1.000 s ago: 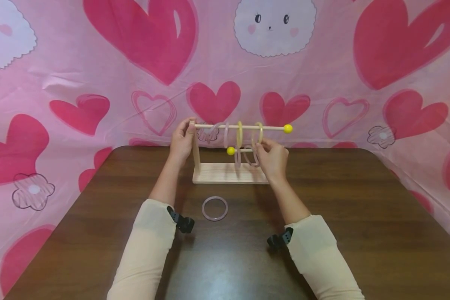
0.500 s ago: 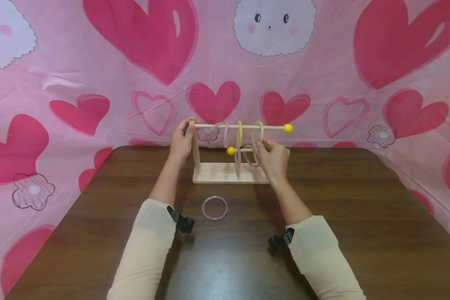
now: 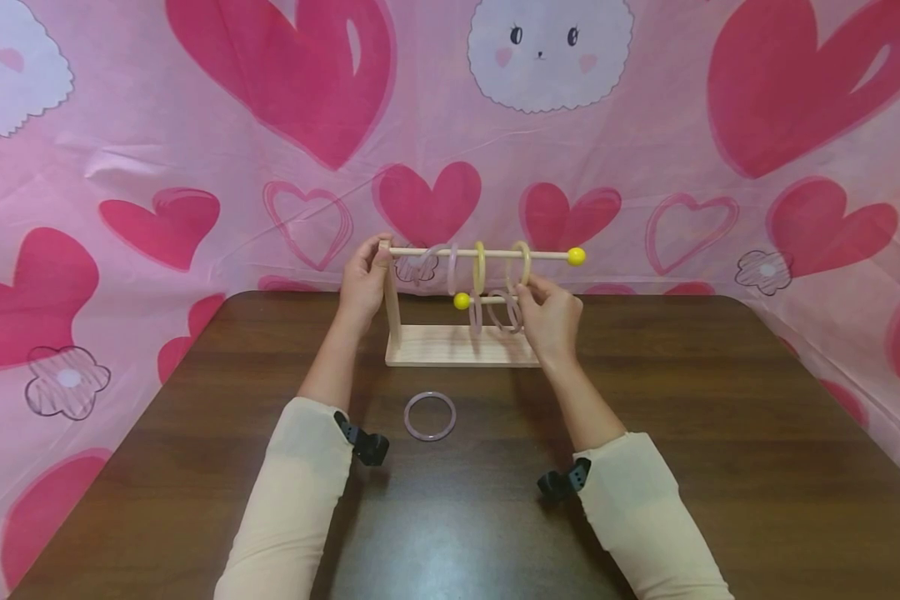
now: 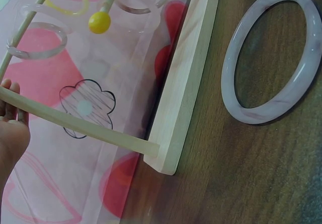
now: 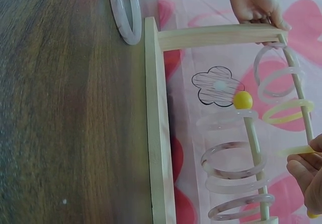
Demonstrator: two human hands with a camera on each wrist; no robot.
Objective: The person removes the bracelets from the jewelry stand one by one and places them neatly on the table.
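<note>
Right hand (image 3: 553,323) pinches a yellow ring (image 3: 527,262), rod (image 3: 549,256) bare beyond it; left hand (image 3: 362,289) grips the post (image 3: 392,304).

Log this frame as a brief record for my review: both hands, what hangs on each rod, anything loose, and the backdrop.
Left hand: grips the top of the wooden stand's left post
Right hand: pinches a yellow bangle hanging on the upper rod
Also on upper rod: another yellow bangle, two pale lilac bangles
Lower rod: several pale bangles; exact count unclear
Loose: one lilac bangle, flat on the table
Backdrop: pink heart-print cloth
</note>
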